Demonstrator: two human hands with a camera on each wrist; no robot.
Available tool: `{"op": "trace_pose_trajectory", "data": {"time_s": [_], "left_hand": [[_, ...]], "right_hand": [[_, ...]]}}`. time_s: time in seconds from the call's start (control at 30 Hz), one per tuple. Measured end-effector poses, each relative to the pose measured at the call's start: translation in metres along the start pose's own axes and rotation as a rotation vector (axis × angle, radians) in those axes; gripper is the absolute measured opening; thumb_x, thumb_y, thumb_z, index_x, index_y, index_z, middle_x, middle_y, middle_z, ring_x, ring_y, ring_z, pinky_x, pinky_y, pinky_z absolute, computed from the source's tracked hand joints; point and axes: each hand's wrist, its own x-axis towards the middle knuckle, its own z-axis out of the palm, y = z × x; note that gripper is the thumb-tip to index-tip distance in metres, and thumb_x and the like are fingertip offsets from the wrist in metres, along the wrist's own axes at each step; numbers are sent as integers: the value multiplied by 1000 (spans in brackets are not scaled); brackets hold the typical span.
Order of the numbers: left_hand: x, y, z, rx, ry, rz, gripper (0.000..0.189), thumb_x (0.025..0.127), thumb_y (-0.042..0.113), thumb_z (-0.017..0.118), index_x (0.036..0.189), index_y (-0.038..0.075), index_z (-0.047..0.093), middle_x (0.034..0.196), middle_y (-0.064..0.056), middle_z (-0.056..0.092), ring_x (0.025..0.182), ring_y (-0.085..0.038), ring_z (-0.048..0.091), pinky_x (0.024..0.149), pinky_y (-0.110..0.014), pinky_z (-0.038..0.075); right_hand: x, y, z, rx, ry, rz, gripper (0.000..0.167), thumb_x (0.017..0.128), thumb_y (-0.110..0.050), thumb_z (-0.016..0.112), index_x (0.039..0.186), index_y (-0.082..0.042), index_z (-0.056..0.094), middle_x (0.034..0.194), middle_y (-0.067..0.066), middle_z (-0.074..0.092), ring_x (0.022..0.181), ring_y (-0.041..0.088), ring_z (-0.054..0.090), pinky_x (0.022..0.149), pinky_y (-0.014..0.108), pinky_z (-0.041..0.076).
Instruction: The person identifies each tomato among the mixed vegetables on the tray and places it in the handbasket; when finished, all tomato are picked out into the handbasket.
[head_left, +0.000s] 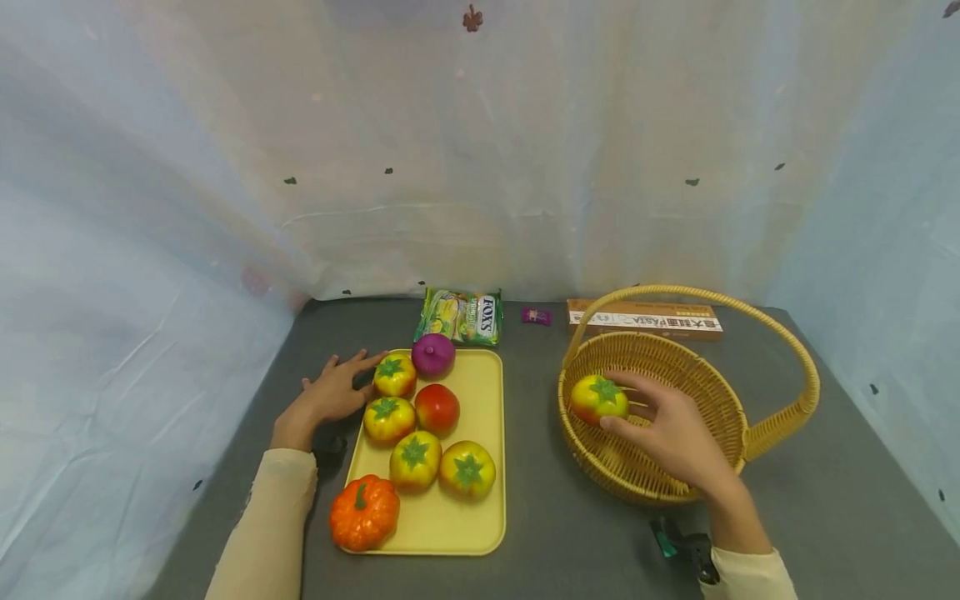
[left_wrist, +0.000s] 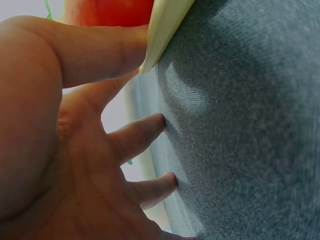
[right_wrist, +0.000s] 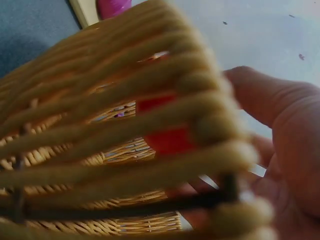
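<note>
My right hand [head_left: 671, 425] holds a yellow-and-red tomato [head_left: 598, 399] with star-shaped green leaves, inside the left side of the wicker basket [head_left: 731, 392]. Seen through the weave in the right wrist view, the tomato's red underside [right_wrist: 167, 125] lies beyond the basket wall. My left hand [head_left: 335, 392] spreads its fingers at the left edge of the yellow tray [head_left: 480, 525]; in the left wrist view its thumb [left_wrist: 107, 52] rests against the tray's rim and other fingertips touch the cloth. On the tray are several yellow-green tomatoes [head_left: 415, 461], a red one [head_left: 437, 409], a purple onion [head_left: 433, 356] and an orange pumpkin [head_left: 365, 512].
Behind the tray lies a green Fox's candy bag [head_left: 460, 317]. A small purple wrapped sweet [head_left: 536, 316] is to its right. Behind the basket stands a long brown pasta box [head_left: 645, 320]. The basket's tall handle [head_left: 690, 292] arches over its opening. Pale curtains surround the table.
</note>
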Motion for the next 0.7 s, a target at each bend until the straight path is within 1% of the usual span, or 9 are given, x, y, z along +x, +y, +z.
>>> {"op": "trace_pose_trajectory", "data": {"time_s": [0.3,0.5,0.7], "left_hand": [[1,-2,2,7,13,3,67,111,44,61,172,29,39,181,-23,19,162,-67,1,108,-99,-4],[1,-2,2,3,15,1,67,112,44,61,173,29,39,182,-23,19,162,-67,0,108,-99,-5],[0,-1,2,-11,6,-3,67,112,43,62,173,29,38,182,-23,18,162,-66,-1,108,-99,-7]], "right_hand": [[6,8,7,-32,-18,17,57,97,-21,87,149,-11,66,149,20,68,124,44,74,101,54,63],[7,16,9,-92,-49,22,64,95,-16,87,153,-5,63,152,22,66,122,45,74,100,57,63],[5,17,6,-91,-64,32,68,94,-17,88,156,-6,60,155,23,63,125,49,72,102,60,61]]}}
